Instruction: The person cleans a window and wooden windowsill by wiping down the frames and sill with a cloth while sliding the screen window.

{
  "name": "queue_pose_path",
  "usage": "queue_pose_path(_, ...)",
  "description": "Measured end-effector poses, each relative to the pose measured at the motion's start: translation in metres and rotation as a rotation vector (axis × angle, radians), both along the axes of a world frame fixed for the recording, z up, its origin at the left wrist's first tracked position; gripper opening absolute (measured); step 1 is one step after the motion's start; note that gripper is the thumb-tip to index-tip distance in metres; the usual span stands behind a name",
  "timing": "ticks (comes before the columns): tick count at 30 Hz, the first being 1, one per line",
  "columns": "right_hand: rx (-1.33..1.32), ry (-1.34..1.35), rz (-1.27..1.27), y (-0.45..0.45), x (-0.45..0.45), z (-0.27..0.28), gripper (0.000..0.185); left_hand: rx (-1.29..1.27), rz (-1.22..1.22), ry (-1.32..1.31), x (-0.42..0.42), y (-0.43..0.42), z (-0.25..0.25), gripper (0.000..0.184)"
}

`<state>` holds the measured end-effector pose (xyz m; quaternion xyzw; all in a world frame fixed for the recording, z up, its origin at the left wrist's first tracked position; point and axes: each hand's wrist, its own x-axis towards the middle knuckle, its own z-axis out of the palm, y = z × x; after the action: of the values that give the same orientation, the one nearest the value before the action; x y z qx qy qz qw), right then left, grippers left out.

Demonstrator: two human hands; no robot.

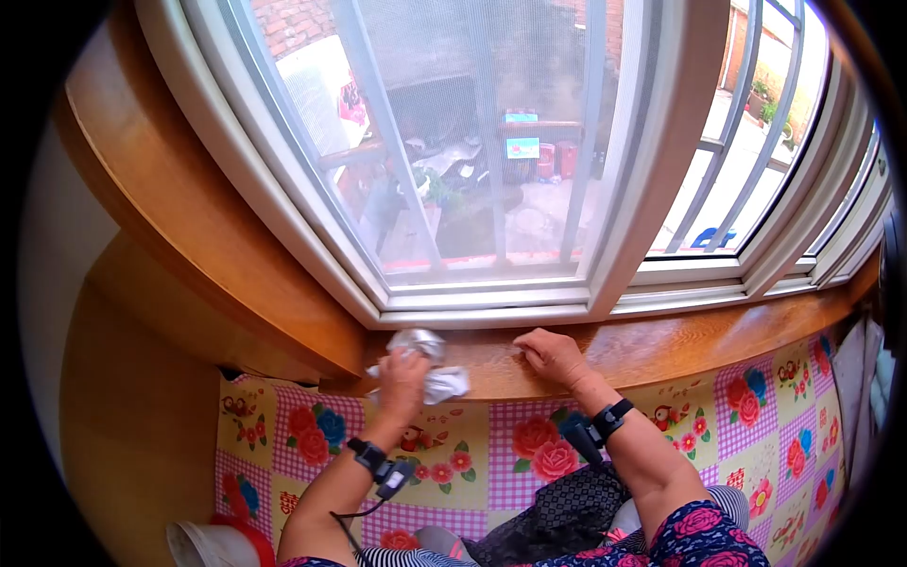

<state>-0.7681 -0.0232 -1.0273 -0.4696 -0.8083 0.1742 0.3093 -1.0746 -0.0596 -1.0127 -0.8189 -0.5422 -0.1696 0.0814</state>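
Observation:
A crumpled white-grey cloth lies on the wooden windowsill, near its left end. My left hand is closed on this cloth and presses it against the wood, with folds sticking out above and to the right of the fingers. To the right, my right hand rests on the sill in a loose fist, and I see nothing in it. Both wrists carry black straps with small devices, and a cable runs from the left one.
A white-framed window with a screen and bars rises behind the sill. Wooden trim curves up at the left. Below lies a flowered, checked covering. A dark patterned cloth is at my lap, and a white bucket stands lower left.

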Motion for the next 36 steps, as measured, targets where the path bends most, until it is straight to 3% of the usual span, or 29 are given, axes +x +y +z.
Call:
queue_pose_path(2, 0.064, -0.057, 0.087, -0.003, 0.012, 0.002, 0.013, -0.095, 0.221, 0.101, -0.039, -0.001, -0.013, 0.020)
queue_pose_path(7, 0.213, -0.178, 0.276, 0.004, 0.036, 0.014, 0.012, 0.100, 0.196, 0.018, -0.059, -0.009, -0.037, 0.050)
queue_pose_path(10, 0.227, -0.196, 0.348, 0.002, 0.060, 0.019, 0.013, 0.023, 0.344, -0.337, -0.049, 0.004, -0.047, 0.057)
queue_pose_path(16, 0.224, -0.231, 0.244, -0.018, 0.079, -0.006, 0.033, 0.030, 0.338, -0.352, -0.040, 0.013, -0.054, 0.051)
queue_pose_path(18, 0.218, -0.213, 0.232, -0.019, 0.079, -0.005, 0.033, 0.014, 0.270, -0.340, -0.022, 0.011, -0.052, 0.050)
queue_pose_path(22, 0.215, -0.226, 0.228, -0.019, 0.079, -0.005, 0.033, -0.130, -0.194, -0.405, 0.039, -0.008, -0.024, 0.054)
queue_pose_path(25, 0.211, -0.227, 0.221, -0.020, 0.078, -0.004, 0.032, -0.204, -0.411, -0.346, 0.070, -0.012, -0.013, 0.054)
queue_pose_path(28, 0.217, -0.230, 0.225, -0.019, 0.078, -0.004, 0.032, -0.193, -0.428, -0.247, 0.062, -0.007, -0.002, 0.050)
queue_pose_path(36, 0.236, -0.227, 0.217, -0.020, 0.079, -0.004, 0.032, 0.065, 0.103, -0.041, -0.012, 0.001, -0.033, 0.032)
